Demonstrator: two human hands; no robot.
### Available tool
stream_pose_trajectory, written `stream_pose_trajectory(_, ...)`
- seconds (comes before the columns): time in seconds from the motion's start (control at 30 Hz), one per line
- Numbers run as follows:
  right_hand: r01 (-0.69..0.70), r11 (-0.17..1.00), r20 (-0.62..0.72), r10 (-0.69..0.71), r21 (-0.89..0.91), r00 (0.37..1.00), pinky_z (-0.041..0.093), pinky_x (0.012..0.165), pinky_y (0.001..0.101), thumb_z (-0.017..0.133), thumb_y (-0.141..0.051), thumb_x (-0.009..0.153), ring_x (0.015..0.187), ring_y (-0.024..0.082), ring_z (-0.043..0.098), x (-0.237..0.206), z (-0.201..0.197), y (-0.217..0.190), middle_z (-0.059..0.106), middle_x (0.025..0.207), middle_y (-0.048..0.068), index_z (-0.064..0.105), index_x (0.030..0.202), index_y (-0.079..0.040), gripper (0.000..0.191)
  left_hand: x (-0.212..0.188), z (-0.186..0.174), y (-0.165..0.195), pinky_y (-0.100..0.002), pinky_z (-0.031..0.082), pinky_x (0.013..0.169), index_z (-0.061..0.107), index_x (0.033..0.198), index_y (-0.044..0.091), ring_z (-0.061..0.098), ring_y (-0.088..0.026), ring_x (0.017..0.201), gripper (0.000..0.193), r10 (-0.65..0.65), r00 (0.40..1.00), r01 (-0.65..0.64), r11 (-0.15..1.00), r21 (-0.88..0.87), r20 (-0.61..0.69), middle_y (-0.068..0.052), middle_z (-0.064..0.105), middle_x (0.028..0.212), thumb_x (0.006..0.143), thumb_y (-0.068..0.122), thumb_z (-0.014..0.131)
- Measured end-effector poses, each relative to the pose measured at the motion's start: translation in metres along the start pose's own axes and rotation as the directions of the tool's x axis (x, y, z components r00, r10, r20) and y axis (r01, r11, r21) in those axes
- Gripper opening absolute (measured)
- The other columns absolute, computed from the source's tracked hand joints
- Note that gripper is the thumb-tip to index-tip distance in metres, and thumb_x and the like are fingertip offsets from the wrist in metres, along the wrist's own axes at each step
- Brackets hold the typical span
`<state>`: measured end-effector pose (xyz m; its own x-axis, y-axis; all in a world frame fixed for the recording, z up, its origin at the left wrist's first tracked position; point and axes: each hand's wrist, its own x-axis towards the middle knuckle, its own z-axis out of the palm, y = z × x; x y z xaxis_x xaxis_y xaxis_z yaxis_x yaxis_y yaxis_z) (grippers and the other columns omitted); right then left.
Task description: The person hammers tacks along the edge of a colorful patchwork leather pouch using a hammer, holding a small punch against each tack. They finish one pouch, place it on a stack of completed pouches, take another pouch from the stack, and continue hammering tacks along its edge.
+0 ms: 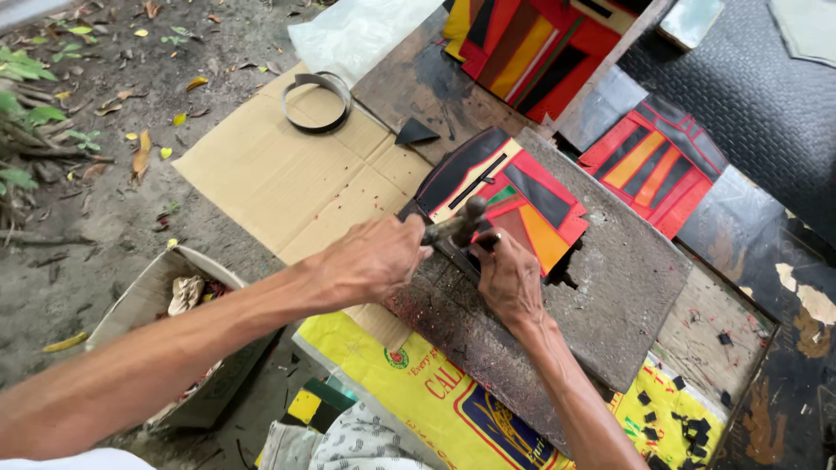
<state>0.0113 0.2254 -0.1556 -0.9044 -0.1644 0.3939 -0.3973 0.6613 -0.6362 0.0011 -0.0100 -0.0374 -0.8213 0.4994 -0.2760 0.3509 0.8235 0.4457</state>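
Hammer and punch over a red patchwork panel, grey slab.
Your left hand [374, 258] is clenched on the hammer [457, 224]; your right hand [509, 278] pinches a punch [488, 241] upright on the panel [509, 196]. The panel lies just beyond both hands, its long axis running toward the desk's far-left corner; your right hand is nearer. Cardboard [287, 174] lies left of the slab [610, 287].

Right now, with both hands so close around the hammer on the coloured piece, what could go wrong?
1. The right hand holds something small, hard to make out, beside the hammer in the left hand; a missed blow could hit the fingers.
2. The layered red, orange and black piece lies loose on the worn grey slab, so it might shift and get marked in the wrong place.
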Motion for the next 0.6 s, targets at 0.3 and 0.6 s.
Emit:
stream_pose_trajectory(0.3,-0.368,0.813,0.052,0.388,0.452,0.92,0.067,0.07,0.0314,0.062,-0.016,0.103,0.079,0.014,0.077,0.005,0.0,0.014,0.073,0.083,0.012,0.059,0.095,0.002,0.019,0.029,0.046,-0.024,-0.056,0.056,0.064,0.05,0.098,-0.003,0.071,-0.044,0.074,0.016,0.125,0.992,-0.116,0.972,0.204,-0.033,-0.024,0.068,0.08,0.095,0.013,0.05)
stream_pose_trajectory(0.6,-0.248,0.936,0.139,0.219,0.25,0.966,0.066,0.078,0.0305,0.055,-0.006,0.104,0.087,0.017,0.078,-0.006,-0.01,0.006,0.076,0.089,0.011,0.062,0.105,0.003,0.011,0.026,0.03,-0.015,-0.054,0.055,0.067,0.054,0.099,-0.002,0.071,-0.043,0.077,0.024,-0.02,1.0,0.02,0.997,0.075,0.011,-0.023,0.068,0.081,0.101,0.022,0.051)
